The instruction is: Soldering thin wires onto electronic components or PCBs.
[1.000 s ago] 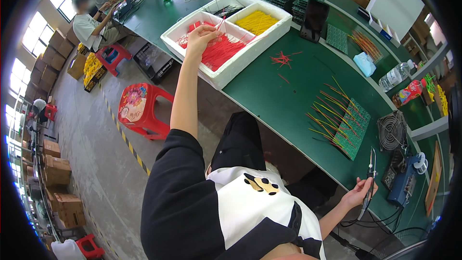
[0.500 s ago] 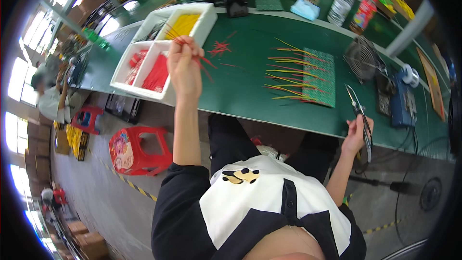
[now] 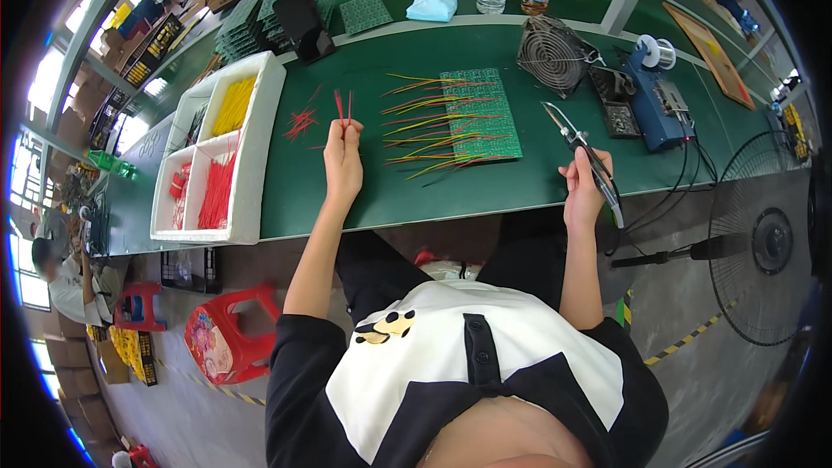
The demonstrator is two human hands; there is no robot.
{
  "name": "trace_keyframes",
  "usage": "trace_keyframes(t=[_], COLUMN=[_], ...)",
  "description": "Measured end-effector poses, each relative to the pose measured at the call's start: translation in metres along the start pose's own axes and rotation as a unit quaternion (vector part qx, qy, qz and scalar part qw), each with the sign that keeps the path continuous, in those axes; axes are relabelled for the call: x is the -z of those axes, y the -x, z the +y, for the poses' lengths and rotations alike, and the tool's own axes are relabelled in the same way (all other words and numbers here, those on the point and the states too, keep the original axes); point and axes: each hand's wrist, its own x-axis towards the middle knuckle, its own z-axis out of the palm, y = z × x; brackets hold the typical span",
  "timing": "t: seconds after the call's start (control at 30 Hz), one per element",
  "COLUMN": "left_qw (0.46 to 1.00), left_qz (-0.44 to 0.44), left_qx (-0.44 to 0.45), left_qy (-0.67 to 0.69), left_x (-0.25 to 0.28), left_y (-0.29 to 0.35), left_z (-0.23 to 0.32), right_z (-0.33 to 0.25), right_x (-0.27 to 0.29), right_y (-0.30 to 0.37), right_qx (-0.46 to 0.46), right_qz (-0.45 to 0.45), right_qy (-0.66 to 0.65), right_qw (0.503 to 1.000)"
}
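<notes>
My left hand [image 3: 343,166] is closed on a small bunch of thin red wires [image 3: 340,107], which stick up beyond the fingertips over the green bench. In my right hand [image 3: 586,192] is a soldering iron [image 3: 598,172] with a black handle, its metal tip pointing up and to the left. Between the hands lies a green circuit board panel [image 3: 490,113]. Several pairs of red and yellow wires [image 3: 416,126] stretch left from it. Left of my left hand, a few loose red wires [image 3: 301,124] are scattered on the bench.
A white foam tray [image 3: 270,113] with yellow and red wires stands at left. Behind are a black phone [image 3: 302,24], stacked green boards [image 3: 238,30] and two bottles. A small fan [image 3: 553,61] and blue soldering station [image 3: 656,104] with a solder spool sit at right.
My left hand has moved right, away from above the foam tray, carrying the red wires toward the panel. My right hand still holds the soldering iron. The whole view has shifted.
</notes>
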Motion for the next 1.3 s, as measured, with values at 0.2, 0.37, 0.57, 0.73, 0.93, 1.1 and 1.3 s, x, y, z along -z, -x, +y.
trace_keyframes(t=[0.2,0.37,0.57,0.73,0.93,1.1,1.3], left_qw=[0.997,0.97,0.97,0.977,0.971,0.97,0.983], left_qz=[0.02,-0.075,-0.182,-0.133,-0.16,-0.19,-0.15], left_qx=[-0.08,-0.122,-0.085,-0.114,-0.144,-0.113,-0.102], left_qy=[0.0,-0.198,-0.136,-0.118,-0.103,-0.1,0.029], left_x=[-0.01,-0.071,-0.138,-0.14,-0.136,-0.121,-0.095], left_y=[-0.035,-0.098,-0.122,-0.081,-0.064,-0.067,-0.076], left_z=[0.032,0.065,0.005,0.009,0.025,0.028,0.012], right_z=[-0.003,0.008,0.023,0.009,0.003,0.003,0.004], right_x=[-0.004,0.002,0.029,0.013,0.016,0.014,0.013], right_y=[-0.028,-0.049,-0.056,-0.042,-0.04,-0.046,-0.046], right_qx=[0.047,0.039,0.027,-0.016,-0.007,-0.001,-0.01], right_qz=[-0.004,0.05,0.054,0.049,0.043,0.032,0.036], right_qy=[0.065,-0.003,-0.075,-0.071,-0.069,-0.06,-0.063], right_qw=[0.997,0.998,0.995,0.996,0.997,0.998,0.997])
